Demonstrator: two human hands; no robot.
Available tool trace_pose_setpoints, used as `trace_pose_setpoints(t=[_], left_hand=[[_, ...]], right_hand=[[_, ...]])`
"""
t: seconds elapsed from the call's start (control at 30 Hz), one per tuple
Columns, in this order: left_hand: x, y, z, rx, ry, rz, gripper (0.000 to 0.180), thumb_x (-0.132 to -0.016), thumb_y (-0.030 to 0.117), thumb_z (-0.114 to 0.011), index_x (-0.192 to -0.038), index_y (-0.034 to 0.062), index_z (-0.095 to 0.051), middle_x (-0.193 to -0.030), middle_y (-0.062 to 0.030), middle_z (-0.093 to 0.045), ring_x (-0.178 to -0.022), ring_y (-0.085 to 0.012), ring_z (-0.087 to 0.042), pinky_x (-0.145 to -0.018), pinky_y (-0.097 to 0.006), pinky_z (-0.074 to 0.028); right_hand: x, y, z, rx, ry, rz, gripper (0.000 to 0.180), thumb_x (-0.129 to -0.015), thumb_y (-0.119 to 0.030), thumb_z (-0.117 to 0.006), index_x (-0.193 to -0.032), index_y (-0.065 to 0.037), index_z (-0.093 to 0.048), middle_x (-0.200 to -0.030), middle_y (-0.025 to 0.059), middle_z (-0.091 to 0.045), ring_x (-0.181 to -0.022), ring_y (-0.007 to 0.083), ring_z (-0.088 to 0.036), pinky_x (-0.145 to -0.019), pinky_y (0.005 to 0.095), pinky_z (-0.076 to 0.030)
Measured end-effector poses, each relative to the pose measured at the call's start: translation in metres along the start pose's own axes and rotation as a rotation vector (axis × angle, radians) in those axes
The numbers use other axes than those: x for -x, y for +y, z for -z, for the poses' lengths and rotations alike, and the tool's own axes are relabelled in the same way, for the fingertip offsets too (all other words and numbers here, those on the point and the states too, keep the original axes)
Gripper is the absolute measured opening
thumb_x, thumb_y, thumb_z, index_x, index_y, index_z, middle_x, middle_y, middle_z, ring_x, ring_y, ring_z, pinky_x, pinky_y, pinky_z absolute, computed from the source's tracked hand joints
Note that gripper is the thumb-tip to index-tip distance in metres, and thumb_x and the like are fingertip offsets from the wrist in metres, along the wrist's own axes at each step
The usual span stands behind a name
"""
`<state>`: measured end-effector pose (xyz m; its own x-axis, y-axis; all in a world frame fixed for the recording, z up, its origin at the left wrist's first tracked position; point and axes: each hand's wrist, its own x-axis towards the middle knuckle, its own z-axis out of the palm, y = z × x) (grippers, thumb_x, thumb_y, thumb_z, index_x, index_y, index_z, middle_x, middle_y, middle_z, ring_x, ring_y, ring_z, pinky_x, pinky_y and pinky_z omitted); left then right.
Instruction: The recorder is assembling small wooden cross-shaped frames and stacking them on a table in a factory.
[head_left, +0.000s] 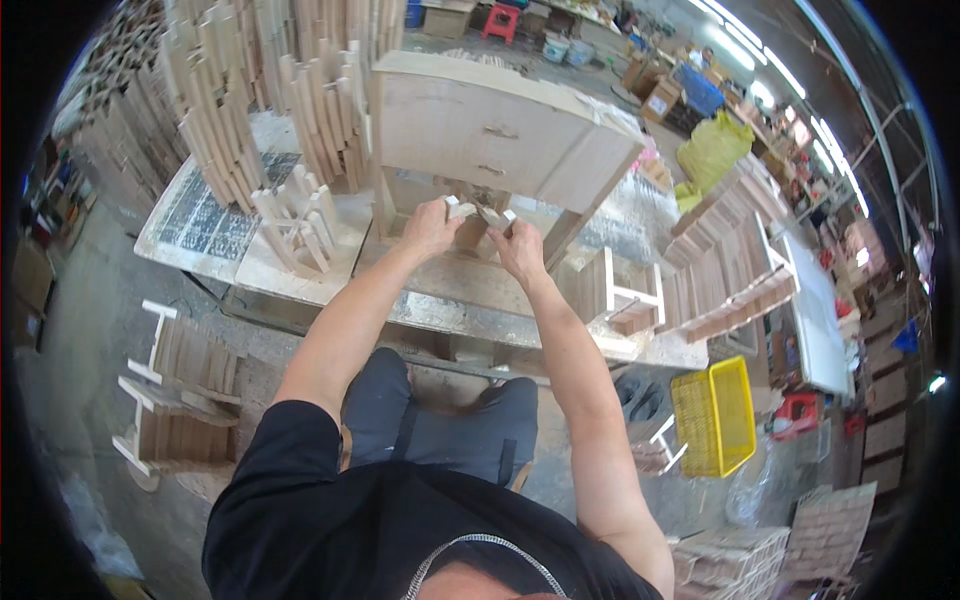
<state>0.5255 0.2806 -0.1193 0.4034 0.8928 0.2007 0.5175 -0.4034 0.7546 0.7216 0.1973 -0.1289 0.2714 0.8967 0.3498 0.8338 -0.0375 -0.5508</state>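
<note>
Both arms reach forward under a pale wooden hood (440, 118) that stands on the work table. My left hand (429, 230) is closed on a light wooden piece (461, 209), its end showing past the fingers. A light wooden end (508, 216) also pokes out of my right hand (520, 250), which is closed around it. Whether these are two pieces or the ends of one, I cannot tell. Between the hands, in the hood's opening, is a dark metal part (487, 197), too small to make out. Below the hands lies a flat wooden board (440, 278).
Tall stacks of wooden strips (215, 110) stand at the table's left, beside a small crossed pile (300, 225). Stacked wooden parts (725, 265) fill the right end. On the floor are a yellow crate (715, 415) at right and wood stacks (185, 400) at left.
</note>
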Motion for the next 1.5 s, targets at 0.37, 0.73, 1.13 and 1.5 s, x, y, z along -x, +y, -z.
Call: trace_pose_setpoints(t=[0.37, 0.73, 1.13, 1.5], left_hand=[[0.082, -0.007, 0.036, 0.043, -0.051, -0.061, 0.030, -0.088, 0.027, -0.074, -0.093, -0.0020, -0.069, -0.094, -0.0225, -0.072, -0.092, -0.0402, -0.070, -0.082, -0.047, -0.055], [0.179, -0.032, 0.194, 1.055, -0.126, 0.315, 0.030, -0.105, 0.028, -0.061, -0.111, -0.0006, -0.066, -0.088, -0.0105, -0.072, -0.082, -0.0195, -0.073, -0.070, -0.033, -0.059], [0.118, -0.166, 0.185, 0.032, 0.494, 0.416, 0.074, -0.069, 0.029, -0.089, -0.129, -0.0008, -0.057, -0.107, -0.0237, -0.071, -0.102, -0.0398, -0.069, -0.089, -0.044, -0.055], [0.126, -0.184, 0.192, 0.088, 0.389, 0.251, 0.070, -0.067, 0.020, -0.090, -0.125, -0.0012, -0.058, -0.110, -0.0235, -0.071, -0.104, -0.0384, -0.069, -0.089, -0.043, -0.054]], right_hand=[[0.069, -0.044, 0.056, -0.129, -0.516, 0.031, 0.038, -0.088, -0.027, -0.074, -0.103, 0.008, -0.071, -0.088, 0.0235, -0.072, -0.080, 0.0373, -0.071, -0.076, 0.0440, -0.054], [0.084, -0.151, 0.061, 0.034, 0.008, 1.076, 0.045, -0.073, -0.005, -0.080, -0.117, -0.008, -0.071, -0.116, 0.0140, -0.066, -0.095, 0.0323, -0.062, -0.078, 0.0397, -0.055], [-0.067, -0.273, -0.038, -0.617, -0.438, 0.370, 0.018, -0.095, -0.014, -0.075, -0.105, -0.001, -0.067, -0.078, -0.0011, -0.062, -0.068, 0.0074, -0.057, -0.058, 0.0251, -0.047], [-0.080, -0.236, -0.108, -0.578, -0.607, 0.215, 0.021, -0.094, -0.020, -0.075, -0.101, -0.002, -0.071, -0.076, 0.0026, -0.067, -0.064, 0.0106, -0.063, -0.059, 0.0277, -0.053]])
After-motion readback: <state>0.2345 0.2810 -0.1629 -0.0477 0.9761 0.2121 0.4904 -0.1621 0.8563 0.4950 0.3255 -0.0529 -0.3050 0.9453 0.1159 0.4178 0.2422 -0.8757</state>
